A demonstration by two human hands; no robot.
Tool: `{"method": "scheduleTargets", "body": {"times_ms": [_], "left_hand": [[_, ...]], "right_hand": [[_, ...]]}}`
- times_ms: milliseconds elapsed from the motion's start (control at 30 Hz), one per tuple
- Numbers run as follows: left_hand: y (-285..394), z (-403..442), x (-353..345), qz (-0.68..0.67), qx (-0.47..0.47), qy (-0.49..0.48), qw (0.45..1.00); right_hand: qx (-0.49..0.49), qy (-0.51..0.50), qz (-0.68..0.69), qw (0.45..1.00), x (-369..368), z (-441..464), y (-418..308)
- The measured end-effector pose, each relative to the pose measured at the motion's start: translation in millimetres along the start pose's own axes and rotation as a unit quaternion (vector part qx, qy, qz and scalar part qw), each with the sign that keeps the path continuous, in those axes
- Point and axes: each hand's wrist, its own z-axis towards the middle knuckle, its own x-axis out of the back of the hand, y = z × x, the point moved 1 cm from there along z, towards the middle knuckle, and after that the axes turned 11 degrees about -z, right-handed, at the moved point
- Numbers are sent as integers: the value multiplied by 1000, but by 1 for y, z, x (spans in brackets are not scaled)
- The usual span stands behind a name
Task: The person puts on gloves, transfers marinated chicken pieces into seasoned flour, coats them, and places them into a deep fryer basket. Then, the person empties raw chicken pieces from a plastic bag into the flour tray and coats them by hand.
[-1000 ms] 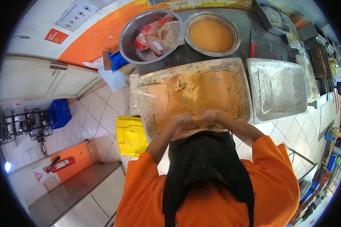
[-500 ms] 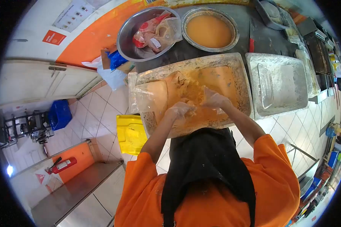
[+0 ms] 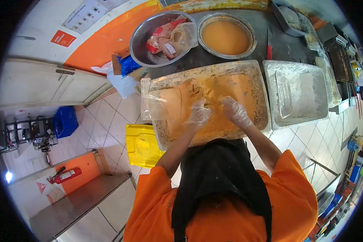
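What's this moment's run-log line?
left hand: gloved, at orange powder | right hand: gloved, apart from left | tray: holds powder | bowl: holds orange liquid

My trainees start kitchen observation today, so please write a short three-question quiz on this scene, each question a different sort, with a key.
1. Multiple choice: what colour is the powder around the person's left hand and right hand?
A. Blue
B. Orange
C. Black

2. Short answer: which vessel stands just to the right of the metal bowl?

3. True or false: the wire basket lies in the metal bowl.

Key:
1. B.
2. The round pan.
3. False; the wire basket lies in the whitish tray.
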Motion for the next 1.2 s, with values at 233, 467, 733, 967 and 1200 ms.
{"method": "scheduleTargets", "body": {"times_ms": [233,467,733,967,1200], "left_hand": [[-66,10,-33,-194,146,50,969],[-75,-39,37,-65,25,132,989],[-104,-37,27,-133,-4,92,987],[-56,-58,48,-2,153,89,984],[-90,-20,10,84,1,169,982]], "right_hand": [[6,-102,102,989,-32,-4,3],[-18,-149,3,989,19,21,-10],[-76,-146,22,986,-2,17,9],[-134,-58,259,955,57,90,61],[-117,46,-12,992,135,217,67]]}}
